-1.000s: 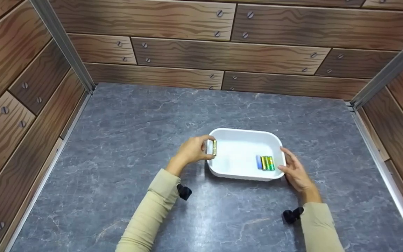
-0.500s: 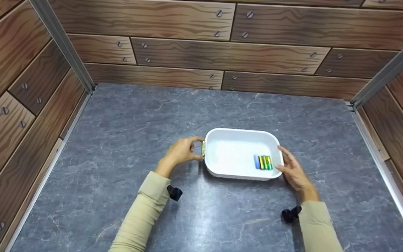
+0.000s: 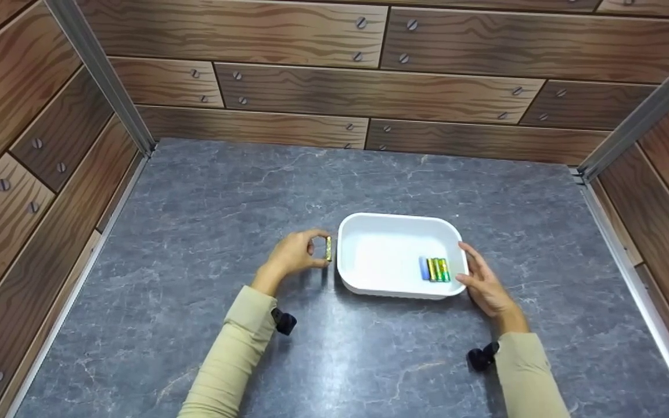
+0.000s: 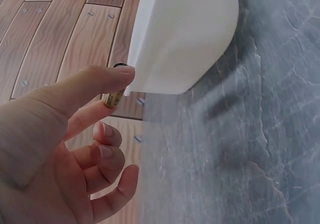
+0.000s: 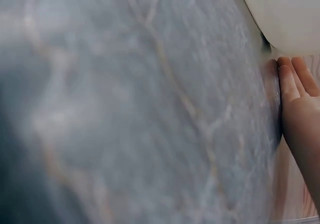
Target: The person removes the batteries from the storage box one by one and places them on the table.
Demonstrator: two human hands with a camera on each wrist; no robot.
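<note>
In the head view a white plastic basin (image 3: 395,288) stands on the grey marbled surface. My left hand (image 3: 292,253) pinches one gold battery (image 3: 328,248) by its ends, between thumb and index finger, just outside the basin's left rim. In the left wrist view this battery (image 4: 114,98) is partly covered by the thumb, and the other fingers are loosely bent. My right hand (image 3: 484,284) holds the basin's right end, thumb and index fingertips over the rim. Inside, near that end, green-and-gold batteries (image 3: 438,270) lie side by side, with a blue cylindrical piece (image 3: 424,268) at their left.
Wood-patterned panels (image 3: 288,84) wall the back and both sides. Metal posts (image 3: 102,75) stand at the back corners. The grey surface (image 3: 218,191) spreads around the basin on all sides.
My left hand has carried the battery left, from over the basin's left rim to outside it. The basin and right hand have shifted slightly left.
</note>
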